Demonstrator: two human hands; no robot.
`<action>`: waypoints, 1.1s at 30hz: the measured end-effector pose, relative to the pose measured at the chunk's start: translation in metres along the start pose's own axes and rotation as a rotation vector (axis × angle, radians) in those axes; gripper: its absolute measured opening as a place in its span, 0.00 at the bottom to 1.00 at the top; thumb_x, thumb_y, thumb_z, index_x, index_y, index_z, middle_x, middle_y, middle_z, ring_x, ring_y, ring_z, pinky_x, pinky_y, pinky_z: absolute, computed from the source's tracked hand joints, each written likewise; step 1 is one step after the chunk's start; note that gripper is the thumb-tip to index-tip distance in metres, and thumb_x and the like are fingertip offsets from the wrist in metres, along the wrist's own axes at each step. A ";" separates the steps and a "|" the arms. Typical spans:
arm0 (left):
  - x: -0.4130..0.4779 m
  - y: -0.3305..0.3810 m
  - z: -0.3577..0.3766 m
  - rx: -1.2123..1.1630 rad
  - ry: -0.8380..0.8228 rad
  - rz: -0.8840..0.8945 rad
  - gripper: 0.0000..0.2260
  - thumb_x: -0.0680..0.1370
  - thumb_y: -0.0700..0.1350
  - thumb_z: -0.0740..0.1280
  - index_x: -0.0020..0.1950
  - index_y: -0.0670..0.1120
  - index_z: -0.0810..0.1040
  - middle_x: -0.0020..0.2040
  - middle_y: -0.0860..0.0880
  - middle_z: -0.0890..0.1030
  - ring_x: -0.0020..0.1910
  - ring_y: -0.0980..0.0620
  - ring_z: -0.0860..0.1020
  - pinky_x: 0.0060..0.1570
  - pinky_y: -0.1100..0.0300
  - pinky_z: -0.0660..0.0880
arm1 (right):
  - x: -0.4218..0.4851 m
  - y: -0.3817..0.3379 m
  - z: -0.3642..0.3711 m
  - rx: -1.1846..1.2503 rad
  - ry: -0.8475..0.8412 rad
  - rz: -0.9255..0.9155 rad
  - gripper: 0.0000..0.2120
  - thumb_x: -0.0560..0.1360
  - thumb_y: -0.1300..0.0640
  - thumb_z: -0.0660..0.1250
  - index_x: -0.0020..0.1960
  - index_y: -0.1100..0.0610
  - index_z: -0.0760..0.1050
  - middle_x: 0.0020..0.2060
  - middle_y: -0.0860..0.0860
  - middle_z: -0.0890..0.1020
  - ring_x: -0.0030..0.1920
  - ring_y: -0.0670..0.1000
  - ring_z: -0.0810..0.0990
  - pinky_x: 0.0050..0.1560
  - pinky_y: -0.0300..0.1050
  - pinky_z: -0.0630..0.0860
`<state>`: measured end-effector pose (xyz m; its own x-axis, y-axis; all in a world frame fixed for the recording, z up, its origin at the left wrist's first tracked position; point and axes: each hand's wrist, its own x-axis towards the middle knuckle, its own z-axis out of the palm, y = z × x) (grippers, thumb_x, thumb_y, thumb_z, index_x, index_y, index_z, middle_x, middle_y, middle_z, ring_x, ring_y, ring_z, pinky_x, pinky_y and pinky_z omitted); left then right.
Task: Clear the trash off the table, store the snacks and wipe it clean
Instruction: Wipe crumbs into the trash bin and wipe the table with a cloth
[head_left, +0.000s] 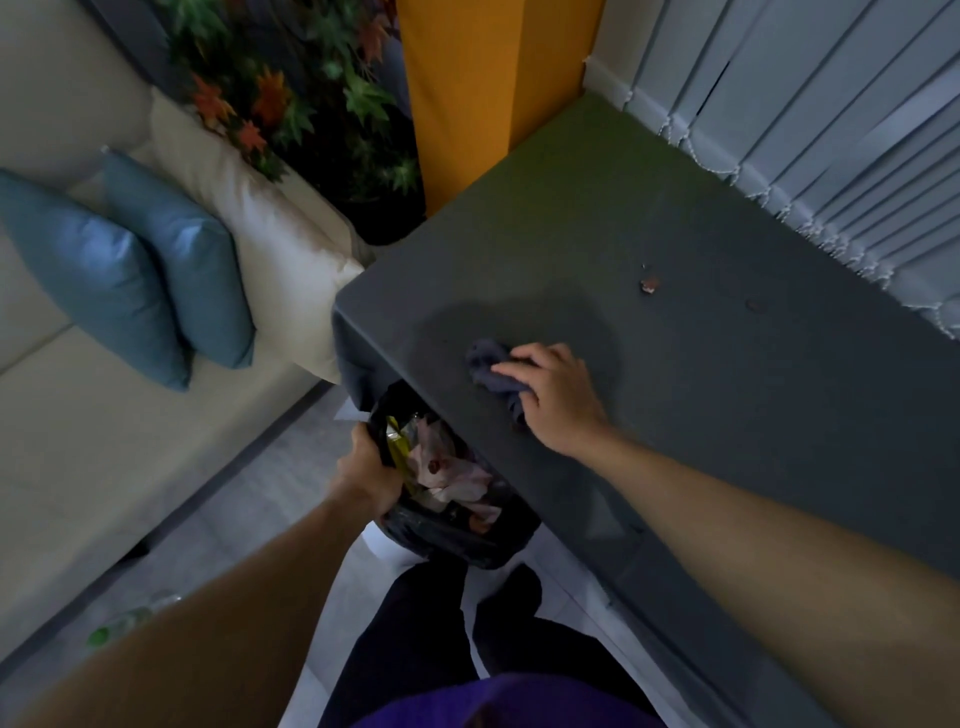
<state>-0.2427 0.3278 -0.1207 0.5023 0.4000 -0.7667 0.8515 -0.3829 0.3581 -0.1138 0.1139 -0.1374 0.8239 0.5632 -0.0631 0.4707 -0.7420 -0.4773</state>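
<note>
A dark grey table fills the right half of the view. My right hand presses a crumpled dark blue cloth onto the tabletop near its front edge. Small reddish-brown crumbs lie farther back on the table. My left hand grips the rim of a black trash bag held just below the table's edge. Crumpled tissues and wrappers fill the bag.
A cream sofa with two blue cushions stands to the left. A plant with orange and green leaves and a yellow pillar are behind the table. Vertical blinds run along the right.
</note>
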 end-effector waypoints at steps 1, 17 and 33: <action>-0.002 -0.002 0.002 -0.006 0.004 0.002 0.28 0.76 0.38 0.64 0.72 0.51 0.58 0.54 0.38 0.77 0.50 0.35 0.80 0.50 0.39 0.81 | -0.005 -0.002 0.003 0.024 -0.029 -0.067 0.20 0.75 0.61 0.61 0.63 0.51 0.80 0.60 0.49 0.77 0.58 0.57 0.72 0.57 0.60 0.72; -0.024 -0.008 0.020 -0.101 -0.025 -0.021 0.28 0.78 0.39 0.67 0.73 0.51 0.58 0.55 0.40 0.75 0.54 0.36 0.79 0.53 0.39 0.81 | -0.065 -0.034 0.022 0.085 0.005 -0.234 0.18 0.76 0.60 0.59 0.61 0.57 0.81 0.56 0.55 0.77 0.54 0.59 0.74 0.50 0.54 0.77; -0.036 -0.005 0.046 -0.040 0.041 -0.021 0.29 0.76 0.41 0.67 0.72 0.48 0.56 0.60 0.35 0.75 0.56 0.33 0.78 0.54 0.38 0.79 | -0.097 0.014 -0.006 -0.006 0.227 0.120 0.17 0.76 0.64 0.61 0.63 0.58 0.79 0.58 0.54 0.75 0.57 0.60 0.72 0.56 0.56 0.75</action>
<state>-0.2725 0.2774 -0.1190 0.4894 0.4419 -0.7518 0.8668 -0.3412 0.3637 -0.1851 0.0472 -0.1323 0.9235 0.3751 0.0799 0.3663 -0.8011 -0.4734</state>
